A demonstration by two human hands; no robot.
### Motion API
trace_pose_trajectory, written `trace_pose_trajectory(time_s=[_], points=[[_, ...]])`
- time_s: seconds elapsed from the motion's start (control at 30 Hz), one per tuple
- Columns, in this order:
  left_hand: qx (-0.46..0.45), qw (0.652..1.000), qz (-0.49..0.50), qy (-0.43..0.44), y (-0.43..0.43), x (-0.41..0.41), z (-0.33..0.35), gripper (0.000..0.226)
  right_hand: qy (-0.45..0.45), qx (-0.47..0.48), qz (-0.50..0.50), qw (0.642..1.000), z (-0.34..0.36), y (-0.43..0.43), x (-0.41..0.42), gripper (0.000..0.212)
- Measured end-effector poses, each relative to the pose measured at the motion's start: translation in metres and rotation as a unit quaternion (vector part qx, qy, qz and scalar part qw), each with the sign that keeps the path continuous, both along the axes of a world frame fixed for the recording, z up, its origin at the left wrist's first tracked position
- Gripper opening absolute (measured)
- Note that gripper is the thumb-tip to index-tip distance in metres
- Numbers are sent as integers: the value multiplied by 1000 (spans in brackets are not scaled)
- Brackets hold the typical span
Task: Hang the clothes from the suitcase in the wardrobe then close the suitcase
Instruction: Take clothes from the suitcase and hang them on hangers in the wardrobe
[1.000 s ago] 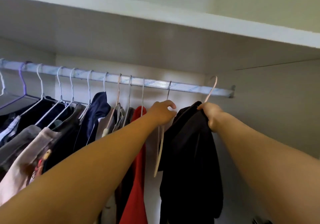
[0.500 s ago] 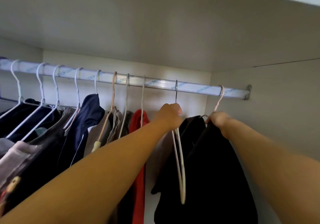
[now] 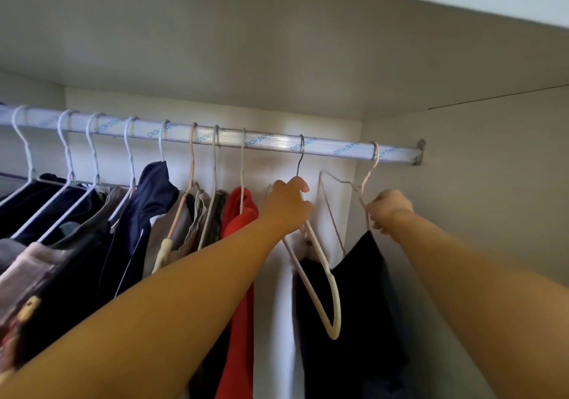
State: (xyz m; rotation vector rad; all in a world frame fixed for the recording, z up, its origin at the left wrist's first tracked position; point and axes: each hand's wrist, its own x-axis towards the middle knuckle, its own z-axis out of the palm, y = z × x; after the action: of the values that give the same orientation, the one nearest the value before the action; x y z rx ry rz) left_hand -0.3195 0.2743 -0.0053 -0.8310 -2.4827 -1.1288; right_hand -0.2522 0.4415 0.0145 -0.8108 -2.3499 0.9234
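Wardrobe rail (image 3: 261, 141) now bearing the hook of the pink wire hanger (image 3: 368, 177), short of it a second ago; this hanging step judged nearly done. Black garment (image 3: 354, 321) slumped low beneath that hanger at the rail's right end, bunched rather than spread. Empty white hanger (image 3: 334, 334) just beside, gripped near its neck by the left hand (image 3: 288, 206). Right hand (image 3: 390, 210) pinching the wire hanger's shoulder.
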Motion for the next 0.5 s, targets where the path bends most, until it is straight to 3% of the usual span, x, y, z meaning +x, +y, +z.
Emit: trace_pose_trajectory(time_s=[0.23,0.37,0.5], points=[[28,999,-17,-6,-3,20,-4,34,16,-24,16,999,-16,-8,6,25],[53,998,-27,-22,-5,28,-11,44,35,-42,21,998,-24,-10,13,17],[126,991,9,-43,-3,44,-28,50,63,-59,13,996,-43,-11,26,10]])
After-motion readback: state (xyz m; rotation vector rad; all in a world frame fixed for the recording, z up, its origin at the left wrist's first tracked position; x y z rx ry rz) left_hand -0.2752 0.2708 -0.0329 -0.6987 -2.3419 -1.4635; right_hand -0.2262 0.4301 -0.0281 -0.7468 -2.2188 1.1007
